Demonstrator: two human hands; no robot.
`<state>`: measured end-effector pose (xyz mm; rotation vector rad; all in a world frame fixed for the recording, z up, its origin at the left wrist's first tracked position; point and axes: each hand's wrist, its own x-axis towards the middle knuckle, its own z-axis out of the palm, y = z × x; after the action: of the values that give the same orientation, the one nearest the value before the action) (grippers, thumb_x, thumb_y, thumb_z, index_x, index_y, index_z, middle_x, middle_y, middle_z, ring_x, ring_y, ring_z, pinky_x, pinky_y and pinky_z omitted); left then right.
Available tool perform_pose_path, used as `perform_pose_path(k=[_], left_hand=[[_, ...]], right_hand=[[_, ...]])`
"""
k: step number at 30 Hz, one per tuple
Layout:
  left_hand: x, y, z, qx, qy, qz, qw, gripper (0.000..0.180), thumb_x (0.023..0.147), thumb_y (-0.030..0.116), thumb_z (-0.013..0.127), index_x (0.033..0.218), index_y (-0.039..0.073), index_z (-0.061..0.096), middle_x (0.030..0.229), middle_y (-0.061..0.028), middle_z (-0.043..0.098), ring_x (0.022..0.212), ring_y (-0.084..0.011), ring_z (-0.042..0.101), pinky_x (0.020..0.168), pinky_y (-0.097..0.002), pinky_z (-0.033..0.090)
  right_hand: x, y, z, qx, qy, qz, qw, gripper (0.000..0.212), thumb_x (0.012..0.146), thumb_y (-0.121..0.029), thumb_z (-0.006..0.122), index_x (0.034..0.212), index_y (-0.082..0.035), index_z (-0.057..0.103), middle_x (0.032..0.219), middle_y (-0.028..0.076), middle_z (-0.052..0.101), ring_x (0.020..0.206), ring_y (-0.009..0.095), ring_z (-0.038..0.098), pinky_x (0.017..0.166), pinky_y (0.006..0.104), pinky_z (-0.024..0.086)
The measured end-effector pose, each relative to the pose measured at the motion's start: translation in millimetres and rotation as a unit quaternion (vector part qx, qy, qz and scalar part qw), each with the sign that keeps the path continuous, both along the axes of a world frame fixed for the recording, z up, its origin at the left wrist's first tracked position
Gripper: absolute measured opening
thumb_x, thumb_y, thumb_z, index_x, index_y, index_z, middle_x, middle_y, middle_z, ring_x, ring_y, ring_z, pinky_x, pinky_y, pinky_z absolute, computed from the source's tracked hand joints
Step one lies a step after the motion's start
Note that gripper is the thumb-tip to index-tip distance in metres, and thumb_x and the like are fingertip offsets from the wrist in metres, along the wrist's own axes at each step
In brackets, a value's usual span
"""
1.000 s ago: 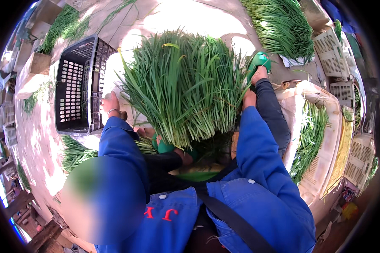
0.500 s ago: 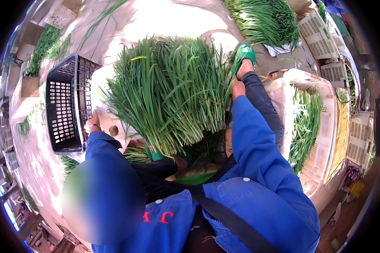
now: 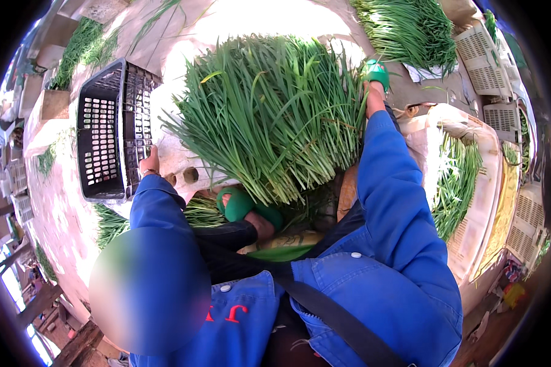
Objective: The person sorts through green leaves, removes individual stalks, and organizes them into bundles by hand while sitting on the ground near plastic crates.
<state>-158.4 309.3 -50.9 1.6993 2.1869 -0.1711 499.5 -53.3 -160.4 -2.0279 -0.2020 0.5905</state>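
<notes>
A thick pile of long, flat-leaved greens that look like garlic chives (image 3: 281, 110) lies in front of me, pale stems toward me. At its far right side is my right hand (image 3: 374, 101), fingers stretched along the leaves, close to my green slipper (image 3: 377, 73). My left hand (image 3: 149, 162) is at the near right edge of a black plastic crate (image 3: 101, 137), thumb raised, other fingers hidden. Beside it, a white slab with round holes (image 3: 211, 176) shows under the pile's left side. My other green slipper (image 3: 236, 205) is below the stem ends.
More greens (image 3: 404, 30) are heaped at the far right. A lined pale crate (image 3: 471, 202) holding greens stands at my right, with beige crates (image 3: 483, 58) beyond. Loose greens (image 3: 111, 225) lie below the black crate. Wooden blocks (image 3: 54, 105) stand at the far left.
The view has shifted, so the scene sits further right and higher. My right hand has moved slightly farther out along the pile's side. My left hand remains near the black crate.
</notes>
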Motion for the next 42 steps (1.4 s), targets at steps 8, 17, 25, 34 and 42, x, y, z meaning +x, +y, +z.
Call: perform_pose_path(k=[8, 17, 25, 34, 42], left_hand=[[-52, -17, -18, -0.012, -0.096, 0.045, 0.994, 0.089, 0.074, 0.072, 0.04, 0.098, -0.012, 0.06, 0.1, -0.0321, 0.057, 0.103, -0.0416, 0.054, 0.088, -0.0424, 0.04], [14, -88, 111, 0.109, -0.459, 0.228, 0.852, 0.03, 0.085, 0.026, 0.051, 0.103, 0.003, 0.057, 0.073, -0.0121, 0.058, 0.075, -0.0227, 0.058, 0.063, -0.0353, 0.045], [90, -318, 109, -0.248, -0.63, 0.29, 0.676, 0.025, 0.08, 0.021, 0.063, 0.098, 0.005, 0.056, 0.084, -0.0039, 0.059, 0.076, -0.0191, 0.056, 0.063, -0.0279, 0.043], [133, -306, 75, -0.345, -0.669, 0.24, 0.613, 0.022, 0.081, 0.017, 0.062, 0.098, 0.009, 0.051, 0.085, -0.0043, 0.058, 0.081, -0.0226, 0.06, 0.067, -0.0362, 0.05], [126, -302, 74, -0.305, -0.691, 0.148, 0.639, 0.03, 0.082, 0.015, 0.062, 0.109, 0.007, 0.05, 0.096, -0.0065, 0.06, 0.087, -0.023, 0.06, 0.069, -0.0345, 0.048]], right_hand=[[-68, 45, 128, -0.02, 0.043, -0.038, 0.998, 0.06, 0.083, -0.045, 0.052, 0.106, 0.01, 0.055, 0.093, 0.02, 0.06, 0.081, 0.027, 0.055, 0.071, 0.0346, 0.04], [-98, 21, 264, 0.038, -0.25, 0.033, 0.967, 0.042, 0.081, -0.035, 0.058, 0.097, 0.003, 0.063, 0.083, 0.013, 0.064, 0.069, 0.018, 0.06, 0.064, 0.0292, 0.046], [-379, -33, 323, 0.074, -0.079, 0.474, 0.874, 0.021, 0.079, -0.019, 0.061, 0.093, -0.003, 0.065, 0.083, 0.012, 0.065, 0.075, 0.021, 0.062, 0.07, 0.0297, 0.048], [-337, 19, 193, -0.048, -0.087, 0.439, 0.893, 0.036, 0.082, -0.011, 0.056, 0.116, 0.002, 0.053, 0.094, 0.013, 0.063, 0.078, 0.015, 0.062, 0.063, 0.0287, 0.05], [-386, 4, 253, -0.11, -0.181, 0.435, 0.875, 0.034, 0.072, -0.034, 0.065, 0.087, -0.004, 0.065, 0.089, 0.014, 0.065, 0.08, 0.027, 0.063, 0.074, 0.0351, 0.049]])
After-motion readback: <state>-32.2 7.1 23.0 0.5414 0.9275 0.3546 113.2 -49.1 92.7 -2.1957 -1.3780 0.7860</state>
